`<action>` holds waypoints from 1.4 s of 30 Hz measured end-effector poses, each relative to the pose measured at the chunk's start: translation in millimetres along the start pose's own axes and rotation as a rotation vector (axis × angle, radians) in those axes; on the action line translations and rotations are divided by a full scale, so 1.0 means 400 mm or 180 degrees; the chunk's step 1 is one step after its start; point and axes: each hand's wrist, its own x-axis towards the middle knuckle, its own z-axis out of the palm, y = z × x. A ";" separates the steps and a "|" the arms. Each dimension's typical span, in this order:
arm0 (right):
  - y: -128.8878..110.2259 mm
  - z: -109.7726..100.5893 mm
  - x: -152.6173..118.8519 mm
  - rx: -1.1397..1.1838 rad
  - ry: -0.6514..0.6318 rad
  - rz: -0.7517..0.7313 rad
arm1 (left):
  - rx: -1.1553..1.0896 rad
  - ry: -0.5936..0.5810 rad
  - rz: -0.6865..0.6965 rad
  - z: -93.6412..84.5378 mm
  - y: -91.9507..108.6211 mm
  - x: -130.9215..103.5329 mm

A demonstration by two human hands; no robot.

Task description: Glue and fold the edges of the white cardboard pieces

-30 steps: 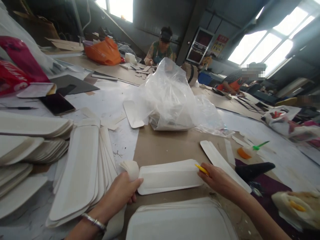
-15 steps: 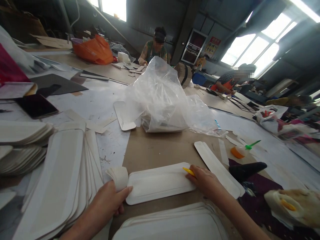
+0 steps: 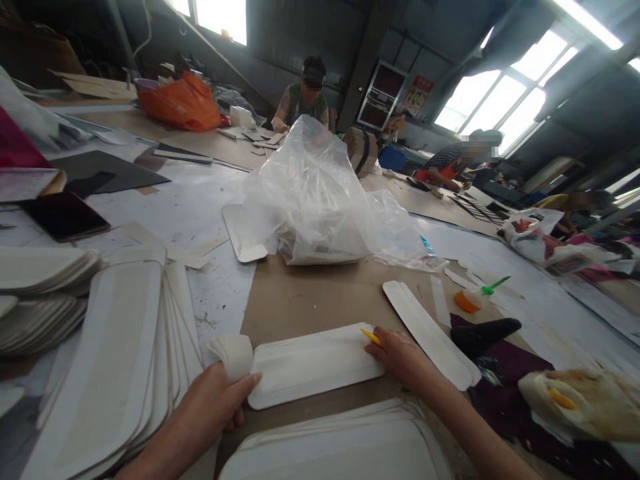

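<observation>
Right at the bottom edge, closest to the wearer, sits a stack of pale panels (image 3: 335, 447), fanned a bit at the back. Just beyond it is the white panel (image 3: 315, 367), flat on a brown sheet (image 3: 300, 300), between the two hands. Left hand (image 3: 213, 400) has its fingers bent in around some curled strips (image 3: 237, 357), with the thumb tip on the panel's near-left corner. Right hand (image 3: 403, 360) is pinching a yellow tool (image 3: 371, 337) over the far-right end; can't tell how hard the hidden fingers press on the panel.

Handling-wise, I'd guess the panel is light and thin, kinda stiff like card but bendy along its length, not very slippery. Doesn't look fragile, though the rim could crease. I'd hold it by the rounded ends, fingers flat. The strips look way softer, since they curl over so easily.

Off to the left there's a fanned pile (image 3: 120, 333), and to the right two narrow pieces (image 3: 430, 333) overlap near a bottle with orange stuff in it (image 3: 467, 300). Farther back, a big clear plastic bag (image 3: 320, 193) slumps on the table, and way behind it a co-worker (image 3: 300, 103) leans over some scraps.
</observation>
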 end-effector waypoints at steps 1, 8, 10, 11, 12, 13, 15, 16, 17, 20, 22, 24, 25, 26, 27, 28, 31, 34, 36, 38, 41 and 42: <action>0.003 0.000 -0.003 -0.0014 0.0064 0.0037 | -0.0064 -0.0008 -0.0001 -0.001 -0.001 -0.001; 0.065 0.004 -0.045 -0.0076 0.0495 0.0343 | -0.0466 -0.0223 0.0380 -0.030 -0.019 -0.018; 0.077 0.002 -0.060 -0.0034 0.0556 0.0310 | -0.0685 -0.0232 0.0423 -0.041 -0.013 -0.031; 0.079 -0.001 -0.067 -0.0005 0.0589 0.0286 | -0.0817 -0.0225 0.0417 -0.046 -0.009 -0.038; 0.079 -0.004 -0.074 0.0026 0.0627 0.0261 | -0.0969 -0.0226 0.0425 -0.050 -0.006 -0.043; 0.077 -0.009 -0.080 0.0064 0.0665 0.0234 | -0.1136 -0.0244 0.0445 -0.054 -0.004 -0.047; 0.070 -0.020 -0.090 0.0127 0.0751 0.0176 | -0.1433 -0.0296 0.0548 -0.062 -0.005 -0.051; 0.066 -0.026 -0.095 0.0174 0.0803 0.0149 | -0.1550 -0.0294 0.0591 -0.067 -0.006 -0.052; 0.063 -0.031 -0.099 0.0288 0.0862 0.0135 | -0.1637 -0.0278 0.0618 -0.072 -0.008 -0.054; 0.062 -0.043 -0.108 0.0797 0.1078 0.0177 | -0.1784 -0.0159 0.0692 -0.085 -0.008 -0.066; 0.063 -0.048 -0.114 0.1150 0.1140 0.0232 | -0.1946 -0.0129 0.0702 -0.092 -0.002 -0.082; 0.059 -0.052 -0.122 0.1527 0.1078 0.0247 | -0.2104 -0.0082 0.0661 -0.097 0.007 -0.102; 0.055 -0.053 -0.127 0.1763 0.1012 0.0244 | -0.2155 -0.0065 0.0628 -0.098 0.012 -0.112; 0.048 -0.054 -0.134 0.2027 0.0939 0.0264 | -0.2188 -0.0053 0.0598 -0.098 0.015 -0.121; 0.041 -0.055 -0.142 0.2285 0.0868 0.0307 | -0.2222 -0.0061 0.0582 -0.099 0.017 -0.129; 0.033 -0.055 -0.150 0.2512 0.0805 0.0364 | -0.2260 -0.0093 0.0575 -0.098 0.018 -0.135; 0.007 -0.054 -0.182 0.3189 0.0625 0.0510 | -0.2315 -0.0167 0.0591 -0.094 0.010 -0.146; -0.013 -0.051 -0.218 0.3561 0.0526 0.0572 | -0.2144 -0.0029 0.0595 -0.086 -0.004 -0.154; -0.024 -0.051 -0.241 0.3737 0.0481 0.0692 | -0.2014 0.0048 0.0535 -0.081 -0.009 -0.163; -0.031 -0.053 -0.260 0.3833 0.0474 0.0781 | -0.1937 0.0075 0.0471 -0.077 -0.010 -0.175; -0.038 -0.056 -0.282 0.3925 0.0505 0.0835 | -0.1943 0.0102 0.0408 -0.075 -0.010 -0.193; -0.040 -0.058 -0.290 0.4007 0.0508 0.0859 | -0.2014 0.0046 0.0423 -0.075 -0.011 -0.197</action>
